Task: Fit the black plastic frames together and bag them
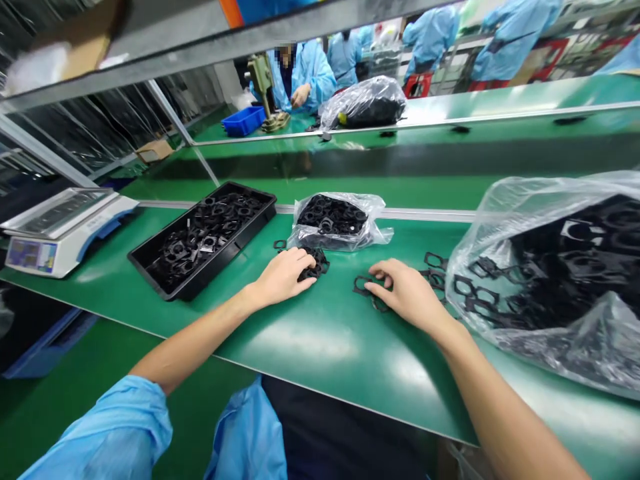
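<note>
Two bare hands rest on a green table (310,340). The left hand (285,275) lies over a small heap of black plastic frames (316,261), fingers loosely curled on top; whether it grips them cannot be told. The right hand (407,293), just to its right, sets bent fingertips on a single flat frame (361,285) lying on the table; no firm pinch can be made out. At the far left sit a black tray (225,257) of frames and a scale (60,230). A small bag (337,220) lies beyond the hands, and a large bag (550,267) fills the right.
</note>
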`<state>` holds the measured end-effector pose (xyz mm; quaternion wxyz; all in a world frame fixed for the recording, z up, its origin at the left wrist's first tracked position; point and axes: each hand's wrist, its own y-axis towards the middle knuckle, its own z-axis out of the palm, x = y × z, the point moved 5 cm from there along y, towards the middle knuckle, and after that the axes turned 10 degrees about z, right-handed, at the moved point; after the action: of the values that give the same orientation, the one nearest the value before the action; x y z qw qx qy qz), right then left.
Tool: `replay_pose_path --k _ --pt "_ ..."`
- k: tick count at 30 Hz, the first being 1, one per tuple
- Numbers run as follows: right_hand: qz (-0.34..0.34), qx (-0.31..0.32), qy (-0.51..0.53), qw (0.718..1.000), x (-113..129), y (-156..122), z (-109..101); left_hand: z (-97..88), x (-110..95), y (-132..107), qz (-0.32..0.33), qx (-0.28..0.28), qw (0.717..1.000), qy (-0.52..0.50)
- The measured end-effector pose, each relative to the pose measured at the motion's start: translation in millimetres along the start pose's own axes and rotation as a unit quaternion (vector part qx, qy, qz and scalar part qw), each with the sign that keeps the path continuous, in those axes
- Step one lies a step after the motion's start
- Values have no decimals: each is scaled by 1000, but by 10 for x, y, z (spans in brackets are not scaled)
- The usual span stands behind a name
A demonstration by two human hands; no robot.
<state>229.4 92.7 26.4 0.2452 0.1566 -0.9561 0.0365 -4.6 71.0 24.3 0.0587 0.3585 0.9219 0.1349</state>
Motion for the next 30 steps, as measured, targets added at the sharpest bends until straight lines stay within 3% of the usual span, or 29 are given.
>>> replay_pose_path --k 7,11,16,20,26,30 --pt "-22 -13 -25 999 71 -52 179 57 -16 47 -13 -58 998 -7" --pt "-34 0 -22 999 80 -104 160 4 -58 6 14 -154 987 -37" --pt "12 9 -56 998 103 -112 190 -144 -67 -87 19 -263 961 -84" --pt "23 5 -55 998 169 -116 234 -143 -91 -104 20 -277 953 -123" --pt "-115 74 -7 991 274 -203 196 -113 -109 -102 12 -280 947 -157" --pt "-138 77 -53 986 352 -236 236 -103 -28 -97 -48 -271 932 -237"
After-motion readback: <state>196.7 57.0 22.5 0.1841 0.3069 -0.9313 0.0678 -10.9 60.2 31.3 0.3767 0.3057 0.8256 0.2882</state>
